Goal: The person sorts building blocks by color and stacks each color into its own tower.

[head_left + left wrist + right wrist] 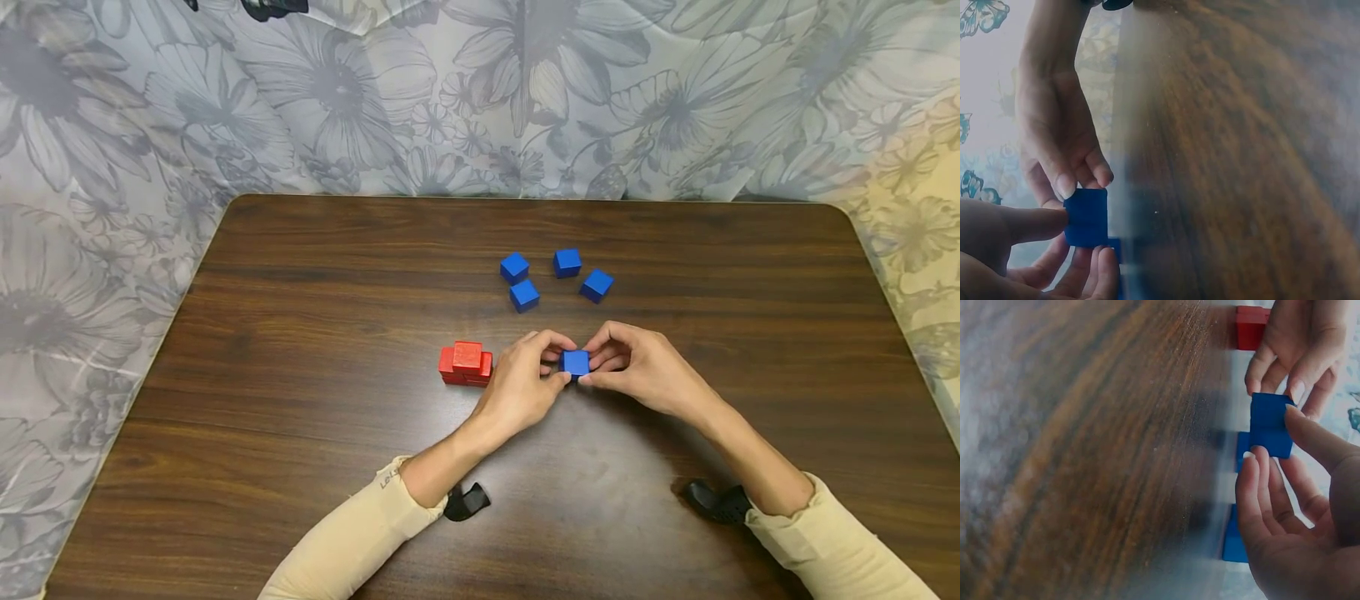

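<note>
A blue block (575, 363) stands at the table's middle, between the two hands. From its left side the left hand (522, 379) pinches it with thumb and fingers. The right hand (647, 371) holds the same block from the right, its thumb at the near edge. Seen from the right wrist, the thumbs touch one face of the blue block (1271, 425), and fingertips lie along its sides. A small stack of red blocks (467, 358) rises just left of the left hand, which partly covers its right end.
Several loose blue blocks (524, 296) lie farther back on the brown wooden table (337, 292). Black straps (467, 502) circle the wrists near the cream sleeves. A flowered cloth (337, 100) hangs behind the table.
</note>
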A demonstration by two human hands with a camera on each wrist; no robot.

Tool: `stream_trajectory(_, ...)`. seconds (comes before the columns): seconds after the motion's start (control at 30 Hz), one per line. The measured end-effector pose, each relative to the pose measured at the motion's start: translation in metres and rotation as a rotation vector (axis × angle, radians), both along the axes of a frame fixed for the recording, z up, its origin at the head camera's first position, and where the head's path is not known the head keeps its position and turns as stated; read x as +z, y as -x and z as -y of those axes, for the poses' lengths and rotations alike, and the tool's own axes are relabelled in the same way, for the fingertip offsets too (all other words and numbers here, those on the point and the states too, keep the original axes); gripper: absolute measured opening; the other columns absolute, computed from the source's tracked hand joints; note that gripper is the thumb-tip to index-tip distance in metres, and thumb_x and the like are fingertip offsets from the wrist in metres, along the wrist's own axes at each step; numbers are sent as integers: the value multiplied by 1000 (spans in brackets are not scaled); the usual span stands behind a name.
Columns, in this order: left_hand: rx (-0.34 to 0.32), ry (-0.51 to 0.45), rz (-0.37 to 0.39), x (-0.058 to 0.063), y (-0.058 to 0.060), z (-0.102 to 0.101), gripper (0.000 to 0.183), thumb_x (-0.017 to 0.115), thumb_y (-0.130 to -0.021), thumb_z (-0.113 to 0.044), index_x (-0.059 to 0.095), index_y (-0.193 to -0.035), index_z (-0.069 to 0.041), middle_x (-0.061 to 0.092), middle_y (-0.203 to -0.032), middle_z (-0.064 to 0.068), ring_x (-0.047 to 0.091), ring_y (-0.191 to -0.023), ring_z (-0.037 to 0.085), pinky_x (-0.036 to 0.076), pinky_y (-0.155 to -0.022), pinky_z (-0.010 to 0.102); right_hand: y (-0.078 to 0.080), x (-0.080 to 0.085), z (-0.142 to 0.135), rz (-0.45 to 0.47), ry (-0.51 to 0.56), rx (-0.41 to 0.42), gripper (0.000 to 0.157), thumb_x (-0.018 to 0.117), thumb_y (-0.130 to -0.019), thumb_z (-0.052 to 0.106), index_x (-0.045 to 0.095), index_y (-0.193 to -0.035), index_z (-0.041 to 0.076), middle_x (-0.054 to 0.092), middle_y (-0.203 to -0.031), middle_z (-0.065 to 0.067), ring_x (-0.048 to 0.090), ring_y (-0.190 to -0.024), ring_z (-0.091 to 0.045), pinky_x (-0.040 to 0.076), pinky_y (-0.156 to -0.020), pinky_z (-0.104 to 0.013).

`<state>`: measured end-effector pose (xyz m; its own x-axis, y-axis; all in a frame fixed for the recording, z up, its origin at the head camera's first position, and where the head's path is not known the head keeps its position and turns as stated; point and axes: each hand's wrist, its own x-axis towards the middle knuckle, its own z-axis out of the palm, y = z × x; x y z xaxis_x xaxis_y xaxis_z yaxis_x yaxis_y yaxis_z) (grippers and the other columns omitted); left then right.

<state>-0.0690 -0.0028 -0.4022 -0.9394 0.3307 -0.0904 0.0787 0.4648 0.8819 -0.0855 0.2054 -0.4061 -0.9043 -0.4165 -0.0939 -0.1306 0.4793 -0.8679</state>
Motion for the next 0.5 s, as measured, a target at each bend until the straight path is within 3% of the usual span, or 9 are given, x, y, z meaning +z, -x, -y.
stream_trajectory(0.5,20,-31,92,-3,0,1,31,73,-88,-1,66,-116,-11,65,-112,6,67,-99,15,52,-83,18,1,-2,4,48,-49,-4,29,86,-78,13,66,-98,7,71,-89,-5,70,-81,-16,58,-71,-26)
